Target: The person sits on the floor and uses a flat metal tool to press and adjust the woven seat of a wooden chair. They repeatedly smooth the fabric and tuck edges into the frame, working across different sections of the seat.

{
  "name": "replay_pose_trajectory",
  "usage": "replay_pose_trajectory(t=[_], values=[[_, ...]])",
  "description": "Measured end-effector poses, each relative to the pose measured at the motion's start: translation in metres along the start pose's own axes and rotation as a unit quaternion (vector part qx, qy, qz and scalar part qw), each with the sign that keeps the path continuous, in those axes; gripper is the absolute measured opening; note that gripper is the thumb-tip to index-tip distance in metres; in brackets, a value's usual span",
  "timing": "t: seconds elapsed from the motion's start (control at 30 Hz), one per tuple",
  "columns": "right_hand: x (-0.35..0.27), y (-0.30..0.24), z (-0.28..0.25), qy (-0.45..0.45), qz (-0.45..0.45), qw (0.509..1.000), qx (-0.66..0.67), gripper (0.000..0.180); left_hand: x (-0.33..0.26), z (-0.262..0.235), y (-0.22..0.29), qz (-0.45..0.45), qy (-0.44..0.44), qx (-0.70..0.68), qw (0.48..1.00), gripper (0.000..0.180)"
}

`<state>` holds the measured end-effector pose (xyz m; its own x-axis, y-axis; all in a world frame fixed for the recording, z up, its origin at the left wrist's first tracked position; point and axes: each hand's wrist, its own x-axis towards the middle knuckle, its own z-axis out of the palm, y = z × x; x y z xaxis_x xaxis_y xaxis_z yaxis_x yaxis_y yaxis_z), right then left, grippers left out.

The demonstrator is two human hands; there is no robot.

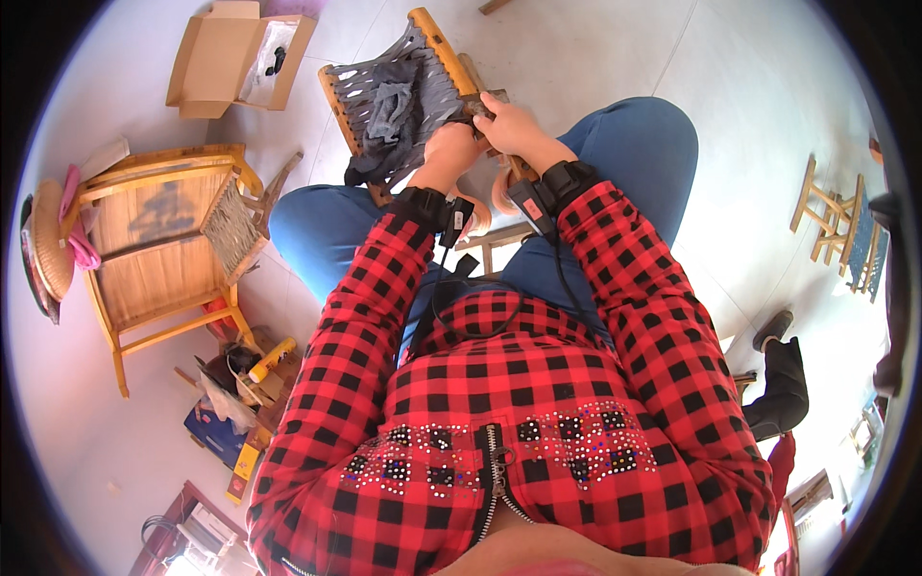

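A wooden folding stool [437, 48] with a seat woven from grey fabric strips stands tilted between my knees. Loose dark grey cloth strips [389, 115] lie bunched on its weave. Near the close end of the stool's right rail, my left hand [451, 152] is closed with curled fingers; what it grips is hidden. Just right of it, my right hand [512, 127] closes on the stool frame at the rail's dark end, its thumb and fingers pressed there. Both hands almost touch. Black bands with small boxes and cables circle my wrists.
An open cardboard box [216, 62] lies at the far left. A wooden chair [154, 250] rests tipped over at the left, above a pile with a yellow tube [273, 360]. Another woven stool [845, 230] stands right, near a person's dark-clad leg [780, 389].
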<state>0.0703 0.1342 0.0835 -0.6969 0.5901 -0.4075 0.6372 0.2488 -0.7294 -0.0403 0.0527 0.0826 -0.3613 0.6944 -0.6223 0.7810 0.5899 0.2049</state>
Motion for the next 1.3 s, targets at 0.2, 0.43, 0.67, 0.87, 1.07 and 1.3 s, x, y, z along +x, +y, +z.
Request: replay_pose_trajectory(t=[0.2, 0.43, 0.67, 0.87, 1.07, 1.3], values=[[0.042, -0.018, -0.017, 0.022, -0.011, 1.000, -0.017, 0.058, -0.011, -0.002, 0.008, 0.010, 0.010, 0.002, 1.000, 0.059], [0.019, -0.002, -0.011, -0.023, -0.009, 1.000, -0.005, 0.059, -0.020, -0.001, 0.010, 0.009, 0.011, 0.005, 1.000, 0.058], [0.051, -0.016, -0.021, -0.062, 0.086, 0.987, 0.124, 0.061, -0.027, -0.006, 0.016, 0.014, 0.018, 0.026, 0.999, 0.055], [0.055, -0.032, -0.029, -0.021, 0.017, 0.999, 0.018, 0.057, -0.031, -0.011, 0.017, 0.012, 0.011, 0.006, 1.000, 0.056], [0.029, -0.028, -0.016, 0.000, -0.010, 0.994, -0.113, 0.055, -0.030, -0.010, 0.017, 0.017, 0.017, -0.009, 1.000, 0.055], [0.058, -0.044, -0.024, 0.022, -0.037, 0.994, -0.104, 0.057, -0.033, -0.010, 0.016, 0.022, 0.022, -0.005, 1.000, 0.049]])
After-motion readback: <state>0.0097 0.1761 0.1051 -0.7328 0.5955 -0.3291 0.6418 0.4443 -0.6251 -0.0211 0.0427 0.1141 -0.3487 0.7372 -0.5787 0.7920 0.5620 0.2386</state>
